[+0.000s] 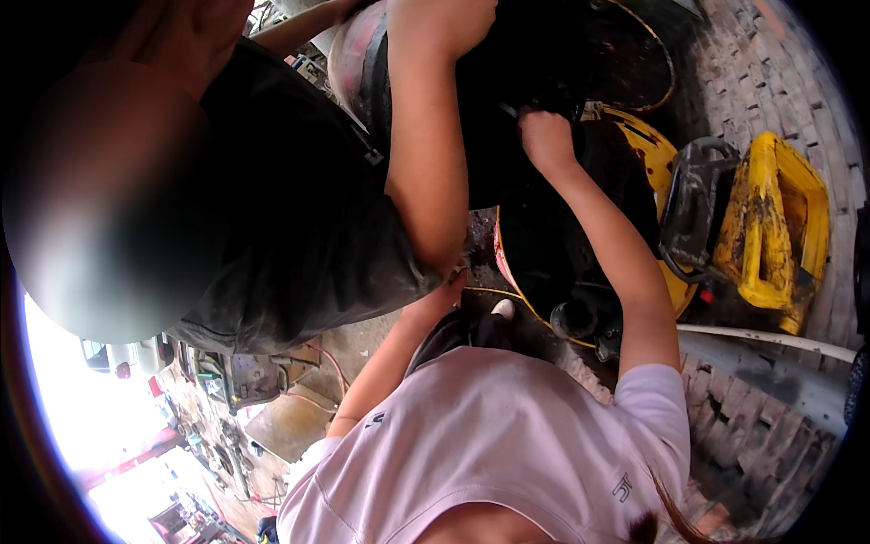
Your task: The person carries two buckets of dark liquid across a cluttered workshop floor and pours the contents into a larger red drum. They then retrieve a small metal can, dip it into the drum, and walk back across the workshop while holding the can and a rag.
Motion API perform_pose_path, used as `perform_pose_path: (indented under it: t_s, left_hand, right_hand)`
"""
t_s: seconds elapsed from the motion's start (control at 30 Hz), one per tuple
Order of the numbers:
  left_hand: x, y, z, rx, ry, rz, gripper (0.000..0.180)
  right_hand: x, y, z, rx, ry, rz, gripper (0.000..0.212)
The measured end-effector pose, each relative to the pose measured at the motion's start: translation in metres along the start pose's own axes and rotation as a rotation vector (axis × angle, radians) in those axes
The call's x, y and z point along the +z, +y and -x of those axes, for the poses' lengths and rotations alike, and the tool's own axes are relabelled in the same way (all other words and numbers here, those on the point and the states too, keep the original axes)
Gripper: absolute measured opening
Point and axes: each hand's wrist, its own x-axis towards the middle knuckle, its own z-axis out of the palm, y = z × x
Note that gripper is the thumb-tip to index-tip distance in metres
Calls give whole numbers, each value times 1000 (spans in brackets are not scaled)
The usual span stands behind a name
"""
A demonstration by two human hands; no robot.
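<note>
My right hand is closed in a fist over a dark container with a yellow rim. A short, thin grey piece shows beside its fingers; what the fist grips is too dark to name. My left hand is mostly hidden behind a co-worker's bent elbow, so its fingers do not show clearly. The co-worker's forearm reaches across in front of me, with that person's hand closed at the top of the view, next to a very dark mass.
On the right stand a black jerrycan and a dirty yellow jerrycan near a brick wall. A pale pipe runs below them. The co-worker in black crowds my left. Scattered parts lie on the floor behind, lower left.
</note>
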Motion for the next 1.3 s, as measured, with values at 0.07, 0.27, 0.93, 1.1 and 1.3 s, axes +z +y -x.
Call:
perform_pose_path:
  t_s: [0.07, 0.27, 0.93, 1.1, 1.3]
  left_hand:
    - [-7, 6, -3, -29, -53, -17, 17]
    - [-13, 3, 4, -121, -73, -19, 20]
    - [-13, -1, 14, -93, 2, -59, 20]
    - [-18, 5, 11, -125, -64, -20, 18]
    - [-20, 9, 10, -95, -53, -20, 15]
  right_hand:
    - [12, 7, -4, -36, -48, 40, 10]
    - [4, 21, -24, 24, -21, 112, 13]
    - [-24, 56, -45, 67, 123, 123, 9]
    - [-17, 65, -39, 68, 119, 94, 9]
    - [-36, 46, -29, 76, 127, 71, 12]
